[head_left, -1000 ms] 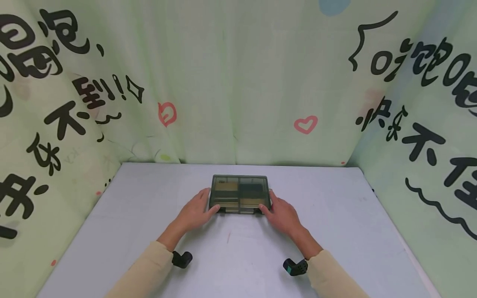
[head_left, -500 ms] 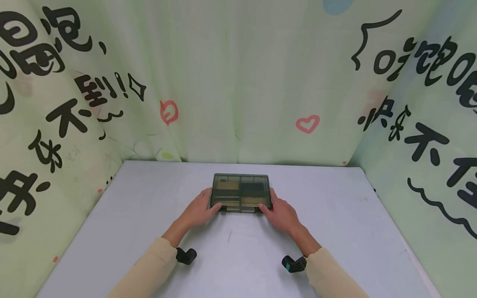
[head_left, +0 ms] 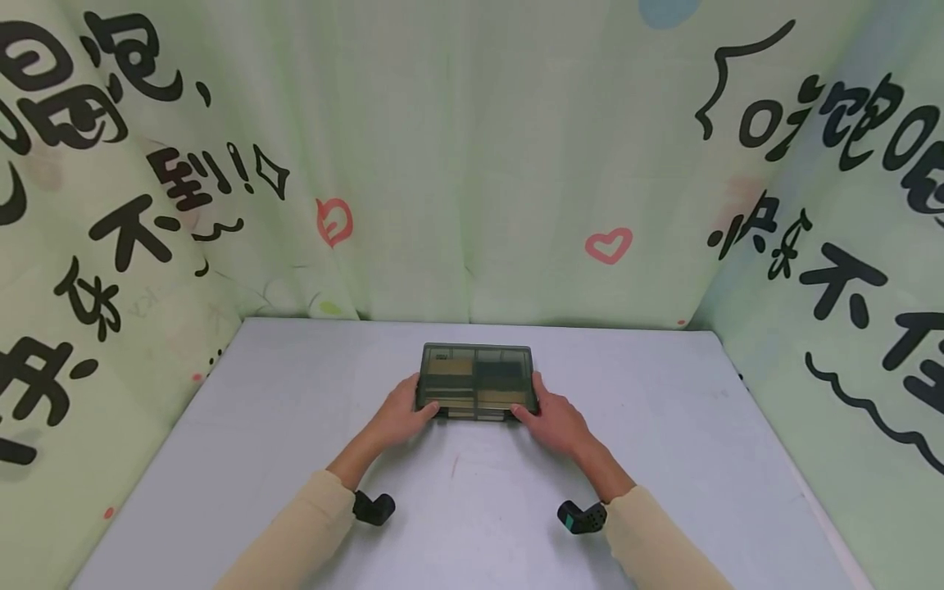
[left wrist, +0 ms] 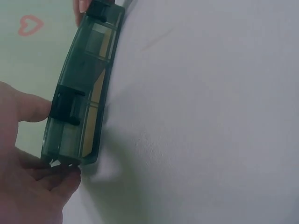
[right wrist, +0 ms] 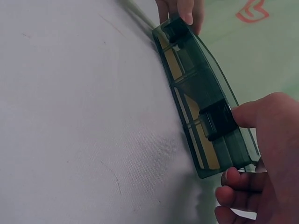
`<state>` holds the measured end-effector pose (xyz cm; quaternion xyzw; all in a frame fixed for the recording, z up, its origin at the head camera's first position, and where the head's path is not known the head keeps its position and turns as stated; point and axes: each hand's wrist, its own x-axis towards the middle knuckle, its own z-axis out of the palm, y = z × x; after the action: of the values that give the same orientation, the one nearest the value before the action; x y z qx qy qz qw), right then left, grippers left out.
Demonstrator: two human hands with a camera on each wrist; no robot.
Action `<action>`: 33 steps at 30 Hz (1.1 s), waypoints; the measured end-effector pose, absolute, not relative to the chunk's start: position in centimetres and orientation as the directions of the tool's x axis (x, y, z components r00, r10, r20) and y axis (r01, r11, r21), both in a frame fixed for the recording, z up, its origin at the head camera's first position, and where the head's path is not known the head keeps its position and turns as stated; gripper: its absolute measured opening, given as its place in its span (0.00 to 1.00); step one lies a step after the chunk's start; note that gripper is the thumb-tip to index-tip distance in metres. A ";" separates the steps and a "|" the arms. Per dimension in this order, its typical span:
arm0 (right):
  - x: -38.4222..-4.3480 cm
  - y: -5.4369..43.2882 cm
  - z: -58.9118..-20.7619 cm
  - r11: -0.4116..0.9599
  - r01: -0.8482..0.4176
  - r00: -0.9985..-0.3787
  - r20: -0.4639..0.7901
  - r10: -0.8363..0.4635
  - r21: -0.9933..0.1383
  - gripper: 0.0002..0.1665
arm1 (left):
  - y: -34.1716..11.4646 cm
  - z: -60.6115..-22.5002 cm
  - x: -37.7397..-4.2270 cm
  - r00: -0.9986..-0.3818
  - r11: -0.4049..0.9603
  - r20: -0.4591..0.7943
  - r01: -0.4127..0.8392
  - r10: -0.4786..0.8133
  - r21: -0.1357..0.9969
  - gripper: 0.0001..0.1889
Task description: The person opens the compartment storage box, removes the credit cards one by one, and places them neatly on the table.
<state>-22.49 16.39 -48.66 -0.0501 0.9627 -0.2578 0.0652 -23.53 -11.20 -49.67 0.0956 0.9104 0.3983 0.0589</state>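
Note:
A dark green see-through plastic storage box [head_left: 475, 383] with inner compartments stands near the middle of the white table, its lid down. Brownish pieces show through its walls. My left hand [head_left: 398, 414] grips its left end, thumb at the front near one black latch [left wrist: 67, 105]. At the other end my right hand [head_left: 556, 418] holds the box, its thumb touching the second latch [right wrist: 217, 120]. Fingers of both hands curl about the lower corners in the wrist views. Whether the underside touches the table cannot be made out.
The white table [head_left: 295, 360] spreads around the box. Behind and on both sides hangs a pale green curtain [head_left: 472, 164] with black lettering and red hearts. A small black camera [head_left: 374, 508] sits at the left wrist, another black camera [head_left: 583, 518] at the right.
Both hands keep their hold and the box stays almost in place. The left wrist and sleeve have shifted slightly to the right. The head view moved a little early on.

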 end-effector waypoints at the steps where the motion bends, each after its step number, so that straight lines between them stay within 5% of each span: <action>1: -22.5 16.4 -48.7 0.862 -0.063 -0.987 -0.099 -0.130 -0.503 0.50 | -11.1 -49.8 -23.5 -0.976 0.646 -0.034 0.116 0.215 0.754 0.35; 12: -22.0 15.8 -48.9 0.780 0.003 -0.990 -0.110 -0.084 -0.626 0.46 | -9.8 -50.2 -23.5 -0.978 0.420 -0.169 -0.103 0.122 0.902 0.37; 33: -22.2 14.7 -49.8 0.454 0.247 -0.961 -0.277 0.001 -0.856 0.49 | -9.9 -50.0 -23.5 -0.963 0.226 -0.246 -0.216 0.114 0.950 0.37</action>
<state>-22.16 14.68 -49.76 0.0735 0.8442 -0.5174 0.1190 -23.52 -9.94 -50.04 -0.0331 0.7718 0.6210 0.1327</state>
